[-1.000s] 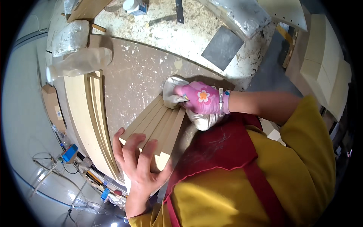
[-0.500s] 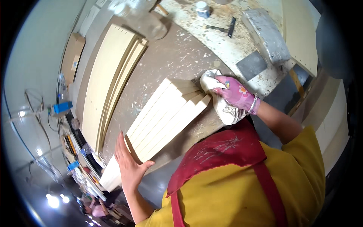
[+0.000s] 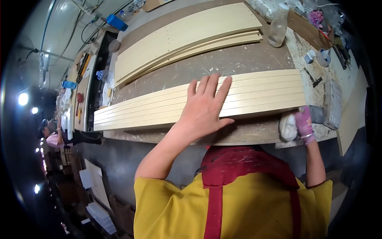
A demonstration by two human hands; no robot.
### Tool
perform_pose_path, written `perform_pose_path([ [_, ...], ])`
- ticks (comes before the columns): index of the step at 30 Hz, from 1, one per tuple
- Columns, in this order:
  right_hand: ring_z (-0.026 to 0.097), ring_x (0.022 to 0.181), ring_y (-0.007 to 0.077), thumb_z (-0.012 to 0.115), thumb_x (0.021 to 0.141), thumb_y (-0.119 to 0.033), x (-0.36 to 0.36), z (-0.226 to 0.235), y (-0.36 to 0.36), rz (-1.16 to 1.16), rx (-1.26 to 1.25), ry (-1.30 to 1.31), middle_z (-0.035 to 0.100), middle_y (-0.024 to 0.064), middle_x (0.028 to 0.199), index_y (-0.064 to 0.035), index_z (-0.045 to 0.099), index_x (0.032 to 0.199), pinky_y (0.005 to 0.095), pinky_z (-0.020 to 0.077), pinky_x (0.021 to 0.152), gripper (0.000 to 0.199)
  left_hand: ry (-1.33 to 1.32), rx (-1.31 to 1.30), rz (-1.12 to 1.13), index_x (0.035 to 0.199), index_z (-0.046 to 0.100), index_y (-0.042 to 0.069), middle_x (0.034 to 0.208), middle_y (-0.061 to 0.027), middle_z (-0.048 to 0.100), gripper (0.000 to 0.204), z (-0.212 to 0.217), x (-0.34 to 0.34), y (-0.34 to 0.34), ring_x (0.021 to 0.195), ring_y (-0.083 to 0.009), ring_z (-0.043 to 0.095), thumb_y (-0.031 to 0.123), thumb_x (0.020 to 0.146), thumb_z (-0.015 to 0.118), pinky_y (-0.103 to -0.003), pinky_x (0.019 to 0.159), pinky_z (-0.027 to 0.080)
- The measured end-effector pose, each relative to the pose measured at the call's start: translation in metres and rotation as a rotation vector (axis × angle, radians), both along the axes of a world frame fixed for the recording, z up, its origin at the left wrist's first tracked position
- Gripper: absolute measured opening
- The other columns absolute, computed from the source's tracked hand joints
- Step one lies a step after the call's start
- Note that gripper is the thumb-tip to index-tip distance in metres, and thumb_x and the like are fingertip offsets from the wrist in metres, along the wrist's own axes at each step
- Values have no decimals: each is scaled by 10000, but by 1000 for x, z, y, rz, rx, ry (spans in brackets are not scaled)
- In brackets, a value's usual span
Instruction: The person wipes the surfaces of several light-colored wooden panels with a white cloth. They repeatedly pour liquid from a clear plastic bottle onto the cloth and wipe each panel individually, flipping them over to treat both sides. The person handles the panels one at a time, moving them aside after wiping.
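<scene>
Several long, pale wooden boards (image 3: 262,95) lie side by side across the near part of the brown worktable (image 3: 254,129). My bare left hand (image 3: 205,105) rests on top of them near the middle, fingers spread, holding nothing. My right hand (image 3: 304,123), in a pink flowered glove, is at the right end of the boards by the table's near edge. It grips a bunched white cloth (image 3: 287,126); part of its fingers is hidden beside the board ends.
Wider pale panels (image 3: 191,30) are stacked behind the boards. A clear plastic bottle (image 3: 278,26) stands at the far right, near a small white jar (image 3: 310,56). Beyond my right hand is a grey wrapped block (image 3: 333,103). Another person (image 3: 55,137) is at far left.
The view has swung round, so the boards now run across it. My left hand has moved from their left end onto their middle. My right hand still has the cloth at the right end.
</scene>
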State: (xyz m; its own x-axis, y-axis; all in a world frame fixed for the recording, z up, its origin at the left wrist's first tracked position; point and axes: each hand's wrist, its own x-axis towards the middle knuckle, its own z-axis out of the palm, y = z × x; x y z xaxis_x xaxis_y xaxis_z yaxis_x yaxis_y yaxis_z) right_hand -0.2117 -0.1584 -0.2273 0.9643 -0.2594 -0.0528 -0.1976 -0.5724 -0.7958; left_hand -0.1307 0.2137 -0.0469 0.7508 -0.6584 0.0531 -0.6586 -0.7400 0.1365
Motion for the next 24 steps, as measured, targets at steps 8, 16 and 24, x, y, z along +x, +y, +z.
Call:
perform_pose_path([
  [8,602,943,147,597,903,-187,-2,184,47,-147,-24,-448,649,70,1057,-15,557,1229,282,468,858,371,47,141,63,1396,325,3,1349,-225,414,1091,13,20,189,1253,-381,398,457,538,823,-496,1041,282],
  [16,570,1024,327,659,752,-262,45,146,313,570,-363,-540,576,192,1145,-11,507,1204,453,437,936,539,-30,-70,34,1364,361,10,1265,-204,445,979,-9,21,200,1195,-361,403,363,560,793,-472,1039,268],
  [24,504,1179,331,577,844,-312,53,149,260,378,-637,-355,503,203,1302,-63,420,1373,424,389,1016,606,-109,-274,-27,1432,274,5,1289,-199,479,1100,-15,13,215,1173,-345,457,363,552,828,-466,1025,289],
])
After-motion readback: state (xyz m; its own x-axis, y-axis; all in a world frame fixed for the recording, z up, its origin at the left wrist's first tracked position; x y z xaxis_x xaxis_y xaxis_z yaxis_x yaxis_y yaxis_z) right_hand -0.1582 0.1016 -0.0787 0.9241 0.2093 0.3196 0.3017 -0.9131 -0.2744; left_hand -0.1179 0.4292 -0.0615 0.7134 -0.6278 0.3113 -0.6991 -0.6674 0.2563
